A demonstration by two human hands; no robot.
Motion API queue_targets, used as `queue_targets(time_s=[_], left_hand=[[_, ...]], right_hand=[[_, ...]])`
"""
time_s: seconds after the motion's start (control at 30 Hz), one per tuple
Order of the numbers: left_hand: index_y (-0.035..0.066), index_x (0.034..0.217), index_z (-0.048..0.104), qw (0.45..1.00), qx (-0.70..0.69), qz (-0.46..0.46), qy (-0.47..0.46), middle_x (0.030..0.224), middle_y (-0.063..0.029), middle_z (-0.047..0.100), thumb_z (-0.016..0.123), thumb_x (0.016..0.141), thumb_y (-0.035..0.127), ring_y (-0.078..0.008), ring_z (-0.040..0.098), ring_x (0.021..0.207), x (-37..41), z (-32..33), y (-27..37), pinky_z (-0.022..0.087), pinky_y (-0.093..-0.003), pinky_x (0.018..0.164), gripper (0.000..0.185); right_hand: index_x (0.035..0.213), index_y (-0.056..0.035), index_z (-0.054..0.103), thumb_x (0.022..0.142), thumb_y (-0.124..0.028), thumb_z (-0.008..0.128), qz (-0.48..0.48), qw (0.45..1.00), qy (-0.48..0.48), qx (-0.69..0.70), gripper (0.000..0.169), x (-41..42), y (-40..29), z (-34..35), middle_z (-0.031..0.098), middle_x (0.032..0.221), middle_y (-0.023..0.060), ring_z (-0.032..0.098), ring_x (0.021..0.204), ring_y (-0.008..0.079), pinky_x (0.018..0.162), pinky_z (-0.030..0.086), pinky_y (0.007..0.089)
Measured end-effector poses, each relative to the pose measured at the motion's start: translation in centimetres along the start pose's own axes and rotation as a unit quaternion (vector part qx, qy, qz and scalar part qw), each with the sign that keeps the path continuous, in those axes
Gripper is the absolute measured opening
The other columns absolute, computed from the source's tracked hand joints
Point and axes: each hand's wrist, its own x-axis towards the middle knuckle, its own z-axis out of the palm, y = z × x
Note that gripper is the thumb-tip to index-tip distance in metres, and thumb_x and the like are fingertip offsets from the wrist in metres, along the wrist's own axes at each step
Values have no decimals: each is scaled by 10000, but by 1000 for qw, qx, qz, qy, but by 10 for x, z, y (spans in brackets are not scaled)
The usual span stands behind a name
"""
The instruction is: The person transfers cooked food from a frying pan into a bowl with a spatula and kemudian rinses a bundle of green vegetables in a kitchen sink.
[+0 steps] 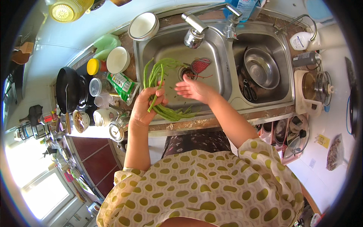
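My left hand (149, 105) is closed around a bundle of long green beans (167, 109) above the left edge of the larger steel sink basin (218, 82). Both ends of the bundle droop to the right, one towards the drain and one near the basin's front rim. Over the middle of that basin, my right hand (194, 88) holds nothing, its fingers apart and pointing left. Beside the drain lies a red and grey mesh-patterned item (200, 65). Small green bits are scattered on the basin floor.
A chrome faucet (195, 31) reaches over the large basin. The smaller basin holds a steel bowl (261, 68) and black-handled scissors (249, 91). White bowls (118, 60), a green plastic packet (122, 85) and jars crowd the left counter. A glass-lidded pot (312, 88) stands at right.
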Motion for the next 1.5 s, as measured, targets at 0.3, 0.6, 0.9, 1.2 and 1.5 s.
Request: queue_targets(time_s=[0.3, 0.6, 0.9, 1.2, 1.5], left_hand=[[-29, 1082, 552, 939, 329, -100, 10, 742, -20, 545, 513, 872, 146, -37, 378, 527, -23, 6, -6, 303, -167, 491, 276], [-29, 1072, 549, 951, 291, -97, 26, 703, -12, 515, 504, 864, 124, -39, 354, 513, -25, -13, -16, 342, -190, 538, 263], [-26, 1081, 545, 954, 285, -90, 6, 699, -16, 506, 526, 847, 147, -52, 345, 505, -25, -18, -12, 369, -199, 584, 291], [-26, 1095, 562, 953, 293, -76, 19, 712, -22, 524, 546, 832, 159, -51, 370, 539, -28, -15, -13, 322, -179, 529, 322], [-9, 1139, 561, 933, 348, -86, 6, 723, -2, 535, 537, 854, 156, -16, 370, 542, -31, -13, -10, 272, -166, 491, 331]], right_hand=[[1214, -37, 494, 936, -325, 553, -201, 906, -127, 350, 405, 14, -28, 41, 485, 1318, 161, 473, 1230, 303, 1047, 379, 476], [1420, -149, 327, 933, -116, 544, -294, 917, -116, 244, 534, -19, -46, 43, 486, 1320, 134, 520, 1183, 273, 965, 467, 411], [1428, -158, 318, 918, -88, 563, -301, 920, -106, 229, 571, -34, -49, 47, 521, 1279, 124, 533, 1172, 259, 977, 463, 397], [1390, -119, 373, 918, -98, 568, -299, 914, -113, 251, 512, -32, -44, 37, 523, 1276, 118, 532, 1168, 249, 986, 451, 407], [1281, -79, 487, 909, -97, 579, -278, 877, -132, 368, 383, -28, -32, 6, 555, 1222, 109, 535, 1148, 256, 979, 444, 436]])
